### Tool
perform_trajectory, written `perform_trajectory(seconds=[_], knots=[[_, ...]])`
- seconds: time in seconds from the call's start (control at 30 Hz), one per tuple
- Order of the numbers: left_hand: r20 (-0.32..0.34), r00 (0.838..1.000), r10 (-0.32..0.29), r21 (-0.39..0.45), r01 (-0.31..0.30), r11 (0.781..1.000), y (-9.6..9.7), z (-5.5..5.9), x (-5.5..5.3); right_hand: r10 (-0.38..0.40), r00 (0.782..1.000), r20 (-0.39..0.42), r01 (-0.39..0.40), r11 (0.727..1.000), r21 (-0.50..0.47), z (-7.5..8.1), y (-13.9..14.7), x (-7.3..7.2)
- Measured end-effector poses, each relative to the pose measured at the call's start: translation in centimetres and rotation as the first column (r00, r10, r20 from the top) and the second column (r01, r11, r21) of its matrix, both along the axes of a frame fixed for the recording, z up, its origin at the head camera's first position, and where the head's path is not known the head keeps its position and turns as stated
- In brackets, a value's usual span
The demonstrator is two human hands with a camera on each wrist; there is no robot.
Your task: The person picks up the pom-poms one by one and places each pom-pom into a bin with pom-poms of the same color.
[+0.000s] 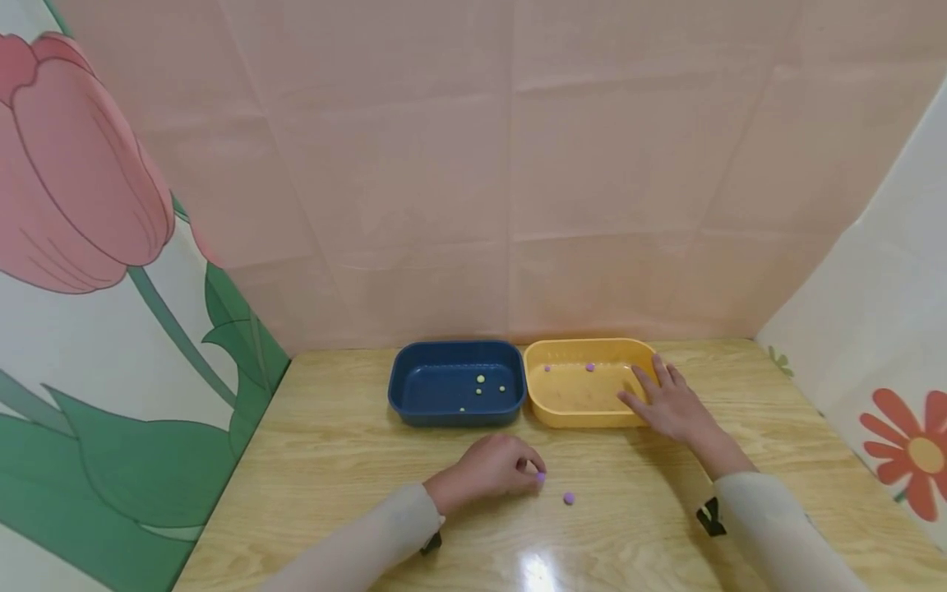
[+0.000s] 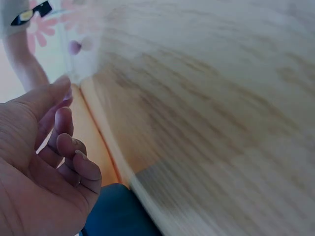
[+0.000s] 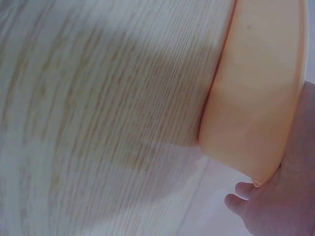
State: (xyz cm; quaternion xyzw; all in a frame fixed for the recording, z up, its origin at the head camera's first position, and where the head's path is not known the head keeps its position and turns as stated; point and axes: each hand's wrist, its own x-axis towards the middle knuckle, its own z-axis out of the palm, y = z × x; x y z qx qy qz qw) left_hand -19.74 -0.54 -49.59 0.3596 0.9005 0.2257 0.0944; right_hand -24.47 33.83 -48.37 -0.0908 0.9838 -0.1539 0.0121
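My left hand [image 1: 491,469] is low over the table, pinching a small round purple piece [image 1: 542,477] between thumb and index finger. In the left wrist view, the fingertips of the left hand [image 2: 49,147] mostly hide that piece. Another purple piece [image 1: 569,498] lies on the wood just to its right. My right hand [image 1: 675,404] rests at the right end of a yellow tray [image 1: 584,419], fingers spread over its rim. The right wrist view shows the right hand [image 3: 275,206] against the tray's edge. Two purple pieces [image 1: 589,367] sit inside the yellow tray.
A dark blue tray [image 1: 457,418] stands left of the yellow one, with several small pale yellow-green pieces [image 1: 481,379] in it. Both are near the back of the wooden table [image 1: 333,460]. A pink sheet [image 1: 414,181] hangs behind, with flower-printed panels [image 1: 89,345] at the sides.
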Motion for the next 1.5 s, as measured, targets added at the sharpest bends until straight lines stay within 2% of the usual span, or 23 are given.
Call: perform_trajectory(seconds=[0.23,0.47,0.63,1.0,1.2,1.5], knots=[[-0.024,1.0,0.0,0.02,0.0,1.0,0.5,0.8,-0.2,-0.005,1.0,-0.001,0.005,1.0,0.003,0.0,0.1,-0.1],[0.006,1.0,0.024,0.018,-0.024,1.0,1.1,1.5,-0.5,-0.007,1.0,0.009,0.007,1.0,0.0,0.1,0.0,0.0],[-0.006,1.0,0.029,0.012,-0.029,1.0,1.7,2.1,-0.8,-0.007,1.0,0.007,0.007,1.0,-0.002,0.1,0.1,0.0],[0.005,0.997,0.073,0.109,-0.073,0.991,2.5,3.0,-1.5,-0.002,1.0,0.001,0.002,1.0,-0.004,0.1,0.0,0.1],[0.043,0.994,0.099,0.142,-0.104,0.984,2.7,3.4,-1.9,0.0,1.0,-0.004,0.0,1.0,0.003,0.1,0.0,0.1],[0.103,0.985,0.14,0.185,-0.158,0.97,3.0,3.5,-2.9,0.0,1.0,-0.013,0.0,1.0,0.018,0.3,-0.1,0.2]])
